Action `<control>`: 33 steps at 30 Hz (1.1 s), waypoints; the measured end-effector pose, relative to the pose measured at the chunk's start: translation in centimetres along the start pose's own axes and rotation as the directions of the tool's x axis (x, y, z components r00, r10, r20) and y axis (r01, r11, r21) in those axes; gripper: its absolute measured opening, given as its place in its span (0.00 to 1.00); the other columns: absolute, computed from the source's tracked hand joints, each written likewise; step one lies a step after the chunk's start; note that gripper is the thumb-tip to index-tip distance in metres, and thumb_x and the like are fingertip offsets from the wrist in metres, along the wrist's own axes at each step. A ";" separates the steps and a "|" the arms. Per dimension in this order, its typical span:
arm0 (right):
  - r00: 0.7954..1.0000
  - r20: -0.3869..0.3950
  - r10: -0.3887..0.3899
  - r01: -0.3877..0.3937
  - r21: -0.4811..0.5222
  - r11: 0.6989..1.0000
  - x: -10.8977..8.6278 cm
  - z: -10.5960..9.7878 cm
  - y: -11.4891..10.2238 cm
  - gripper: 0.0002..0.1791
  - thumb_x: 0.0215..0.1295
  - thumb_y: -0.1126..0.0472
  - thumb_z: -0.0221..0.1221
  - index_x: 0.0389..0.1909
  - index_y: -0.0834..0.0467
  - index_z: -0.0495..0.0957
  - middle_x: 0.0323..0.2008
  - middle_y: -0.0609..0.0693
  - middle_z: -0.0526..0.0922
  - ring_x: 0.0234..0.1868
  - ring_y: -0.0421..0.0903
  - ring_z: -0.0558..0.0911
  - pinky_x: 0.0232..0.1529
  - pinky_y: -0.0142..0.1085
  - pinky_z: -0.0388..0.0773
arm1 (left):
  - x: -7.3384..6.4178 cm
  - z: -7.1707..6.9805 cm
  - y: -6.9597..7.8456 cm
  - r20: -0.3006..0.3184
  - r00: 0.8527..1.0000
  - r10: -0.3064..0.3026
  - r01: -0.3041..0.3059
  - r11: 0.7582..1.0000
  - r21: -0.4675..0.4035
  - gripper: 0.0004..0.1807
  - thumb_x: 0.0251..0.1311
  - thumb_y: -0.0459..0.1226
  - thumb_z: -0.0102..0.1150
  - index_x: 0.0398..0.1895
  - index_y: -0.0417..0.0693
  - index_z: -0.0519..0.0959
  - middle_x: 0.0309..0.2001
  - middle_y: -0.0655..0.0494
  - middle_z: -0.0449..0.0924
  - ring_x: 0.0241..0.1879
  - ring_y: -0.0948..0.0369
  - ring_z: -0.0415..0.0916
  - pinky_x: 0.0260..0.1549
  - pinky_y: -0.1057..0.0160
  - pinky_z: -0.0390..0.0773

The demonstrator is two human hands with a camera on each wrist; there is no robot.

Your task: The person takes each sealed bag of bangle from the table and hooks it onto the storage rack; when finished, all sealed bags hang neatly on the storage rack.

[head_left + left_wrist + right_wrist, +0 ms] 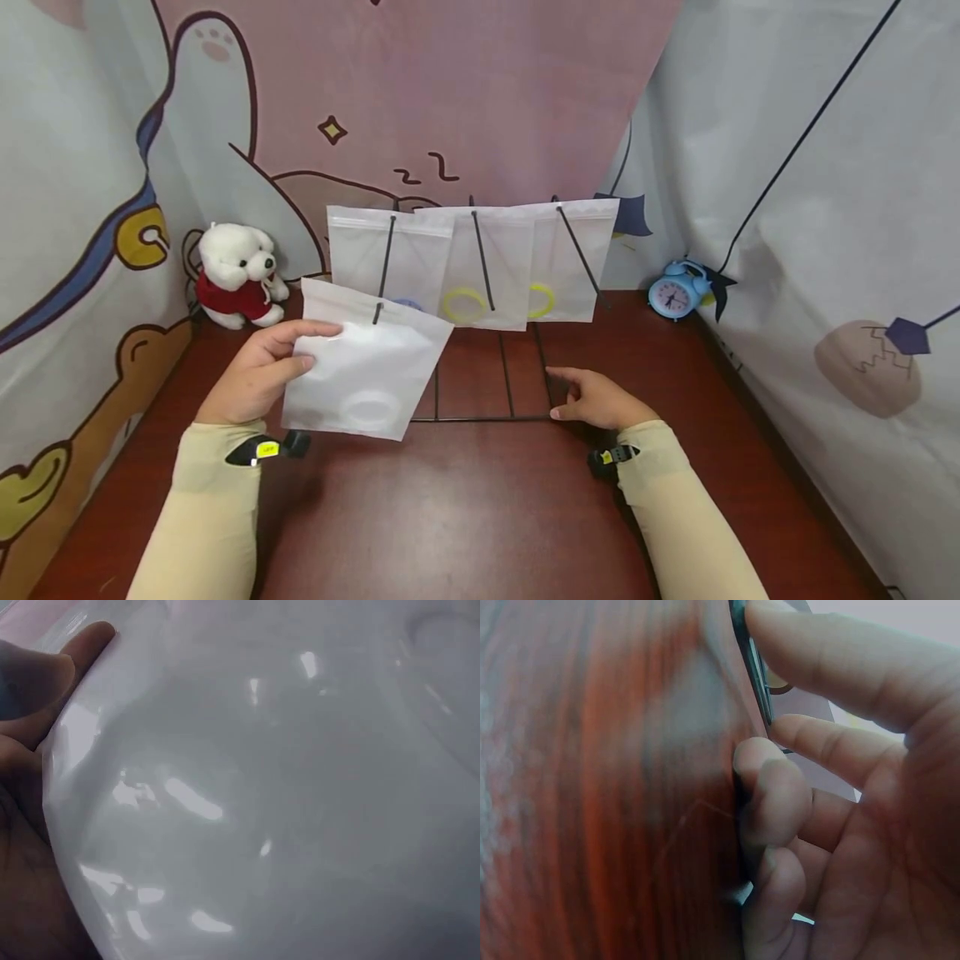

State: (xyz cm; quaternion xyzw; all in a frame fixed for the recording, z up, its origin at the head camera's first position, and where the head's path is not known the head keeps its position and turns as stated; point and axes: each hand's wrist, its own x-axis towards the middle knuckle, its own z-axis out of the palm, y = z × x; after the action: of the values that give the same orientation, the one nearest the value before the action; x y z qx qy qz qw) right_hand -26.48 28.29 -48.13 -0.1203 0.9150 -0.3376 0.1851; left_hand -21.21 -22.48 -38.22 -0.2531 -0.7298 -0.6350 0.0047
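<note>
My left hand (258, 367) pinches the left edge of a white zip bag (337, 367) between thumb and fingers. A pale ring shape shows low in this bag, and a black hook tip pokes through near its top. In the left wrist view the glossy bag (247, 787) fills most of the picture. Three more bags hang on the black wire rack (480, 419): one bag (360, 258) with a blue ring, two others (510, 275) (581, 242) with yellow rings. At the rack's front right corner my right hand (600, 400) grips the base wire with thumb and index finger, other fingers curled.
A white plush dog (232, 258) in red sits at the back left of the brown table (450, 517). A blue alarm clock (675, 292) stands at the back right. Printed curtains (450, 92) enclose the table at the back and sides.
</note>
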 end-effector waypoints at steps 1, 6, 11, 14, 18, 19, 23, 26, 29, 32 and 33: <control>1.000 0.000 0.000 0.000 0.002 1.000 0.0 0.0 0.0 0.45 0.65 0.58 0.73 0.81 0.52 0.64 0.22 0.48 0.75 0.24 0.44 0.72 0.27 0.38 0.71 | 0.0 0.0 0.0 0.003 1.000 -0.003 0.003 1.000 0.008 0.21 0.73 0.22 0.48 0.64 0.37 0.81 0.65 0.56 0.80 0.56 0.57 0.78 0.47 0.65 0.81; 1.000 0.004 -0.013 0.013 0.010 1.000 0.1 0.4 0.0 0.45 0.65 0.58 0.73 0.81 0.52 0.64 0.21 0.48 0.75 0.23 0.44 0.71 0.27 0.38 0.70 | -0.2 -0.2 0.0 0.004 1.000 -0.019 0.018 0.998 0.063 0.23 0.73 0.23 0.48 0.67 0.40 0.79 0.62 0.55 0.79 0.53 0.57 0.75 0.43 0.64 0.78; 1.000 -0.005 -0.009 0.009 -0.006 1.000 0.1 0.5 -0.1 0.44 0.65 0.58 0.74 0.80 0.51 0.65 0.22 0.48 0.76 0.24 0.44 0.72 0.27 0.38 0.71 | -0.2 -0.3 -0.2 0.021 1.000 -0.007 0.005 0.995 0.100 0.27 0.70 0.21 0.48 0.70 0.40 0.76 0.44 0.55 0.82 0.25 0.56 0.65 0.32 0.59 0.71; 1.000 -0.008 -0.007 0.007 -0.003 1.000 -0.1 0.4 -0.1 0.44 0.65 0.58 0.73 0.80 0.52 0.65 0.22 0.48 0.76 0.24 0.44 0.73 0.28 0.38 0.71 | 0.1 -0.2 -0.3 0.037 0.999 0.012 -0.016 0.995 0.100 0.30 0.68 0.19 0.46 0.72 0.40 0.74 0.30 0.55 0.78 0.16 0.55 0.54 0.26 0.56 0.67; 1.000 -0.011 -0.007 0.007 0.001 1.000 -0.3 0.1 -0.1 0.44 0.65 0.59 0.73 0.80 0.52 0.65 0.21 0.47 0.75 0.24 0.44 0.72 0.28 0.38 0.71 | 0.4 0.1 -0.4 0.051 0.998 0.032 -0.036 0.996 0.084 0.32 0.67 0.18 0.45 0.74 0.42 0.72 0.25 0.60 0.74 0.21 0.60 0.61 0.28 0.59 0.67; 1.000 -0.010 -0.007 0.007 0.001 1.000 -0.3 0.1 -0.1 0.44 0.65 0.59 0.73 0.80 0.53 0.65 0.21 0.47 0.75 0.24 0.44 0.72 0.27 0.38 0.71 | 0.4 0.1 -0.5 0.056 0.998 0.035 -0.039 0.997 0.070 0.33 0.66 0.18 0.44 0.74 0.41 0.72 0.34 0.61 0.80 0.29 0.61 0.67 0.32 0.61 0.68; 1.000 -0.008 -0.007 0.007 0.001 1.000 -0.2 0.1 -0.1 0.44 0.65 0.59 0.74 0.80 0.53 0.65 0.22 0.47 0.75 0.24 0.44 0.72 0.27 0.38 0.71 | 0.4 0.3 -0.8 0.072 0.997 0.033 -0.036 0.999 0.033 0.36 0.66 0.17 0.42 0.78 0.41 0.67 0.76 0.60 0.66 0.63 0.58 0.58 0.52 0.64 0.65; 1.000 -0.008 -0.006 0.006 0.000 1.000 -0.2 0.1 -0.1 0.45 0.64 0.59 0.74 0.80 0.53 0.65 0.22 0.47 0.75 0.24 0.44 0.72 0.27 0.37 0.71 | 0.5 0.6 -0.8 0.071 0.997 0.019 -0.020 1.000 0.019 0.37 0.66 0.18 0.42 0.80 0.42 0.63 0.79 0.55 0.61 0.66 0.56 0.55 0.54 0.65 0.65; 1.000 -0.008 -0.006 0.006 0.003 1.000 -0.3 0.1 -0.1 0.45 0.64 0.59 0.74 0.80 0.53 0.65 0.22 0.47 0.76 0.24 0.44 0.73 0.27 0.37 0.71 | 0.6 0.9 -0.6 0.061 0.998 -0.015 0.013 1.000 0.025 0.39 0.67 0.19 0.44 0.82 0.47 0.61 0.81 0.54 0.56 0.71 0.57 0.52 0.59 0.65 0.66; 1.000 -0.008 -0.009 0.009 0.013 1.000 -0.3 0.1 -0.2 0.45 0.65 0.59 0.74 0.80 0.53 0.65 0.22 0.47 0.75 0.24 0.44 0.72 0.27 0.37 0.71 | 0.7 1.3 -0.4 0.058 0.998 -0.040 0.039 0.999 0.025 0.41 0.68 0.20 0.46 0.83 0.51 0.59 0.83 0.53 0.50 0.80 0.58 0.42 0.74 0.52 0.56; 1.000 -0.008 -0.010 0.010 0.017 1.000 -0.4 0.1 -0.2 0.44 0.65 0.59 0.74 0.80 0.53 0.65 0.21 0.47 0.75 0.24 0.44 0.72 0.27 0.37 0.70 | 0.8 1.4 -0.4 0.057 0.997 -0.046 0.044 0.999 0.025 0.41 0.68 0.20 0.47 0.83 0.52 0.58 0.84 0.54 0.49 0.81 0.58 0.39 0.76 0.47 0.51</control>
State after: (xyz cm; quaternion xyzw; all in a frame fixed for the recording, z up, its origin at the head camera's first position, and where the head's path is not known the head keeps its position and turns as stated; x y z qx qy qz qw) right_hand -26.10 28.26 -47.98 -0.1217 0.9123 -0.3467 0.1807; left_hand -21.61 -20.91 -38.63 -0.2546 -0.7427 -0.6187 -0.0274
